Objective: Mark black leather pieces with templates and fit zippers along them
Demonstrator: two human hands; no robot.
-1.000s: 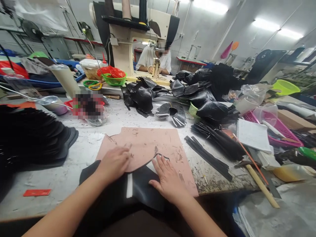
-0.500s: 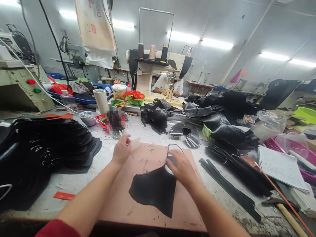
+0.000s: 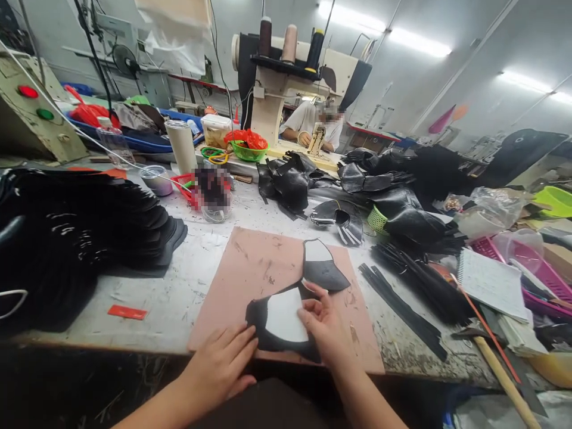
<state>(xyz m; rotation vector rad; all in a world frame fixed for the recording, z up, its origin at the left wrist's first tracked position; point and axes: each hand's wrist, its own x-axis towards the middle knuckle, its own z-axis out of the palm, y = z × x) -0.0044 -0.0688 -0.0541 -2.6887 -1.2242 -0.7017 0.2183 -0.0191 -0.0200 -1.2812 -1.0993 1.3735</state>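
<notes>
A black leather piece (image 3: 258,312) lies near the front edge of a pinkish board (image 3: 214,298). On top of it is a smooth white patch (image 3: 283,316), which leaves a black margin at the left and bottom. My right hand (image 3: 322,325) has its fingers curled and its thumb at the patch's right edge, pinching it. Stretched fingers of my left hand (image 3: 226,357) rest on the left edge of the leather, palm down. Just beyond, a second black piece (image 3: 328,275) with a white upper part touches the first at a narrow corner.
Stacked black pieces (image 3: 134,226) fill the left side. Black strips (image 3: 402,310), a hammer (image 3: 504,375) and a notebook (image 3: 491,283) lie at right. Behind stand a sewing machine (image 3: 268,107), a tumbler (image 3: 181,146) and leather bundles (image 3: 290,182). A co-worker (image 3: 308,122) sits beyond.
A white patch now lies on the near black piece. My left hand has come from a pale sheet at the board's far edge to the leather's left edge; my right hand has moved nearer.
</notes>
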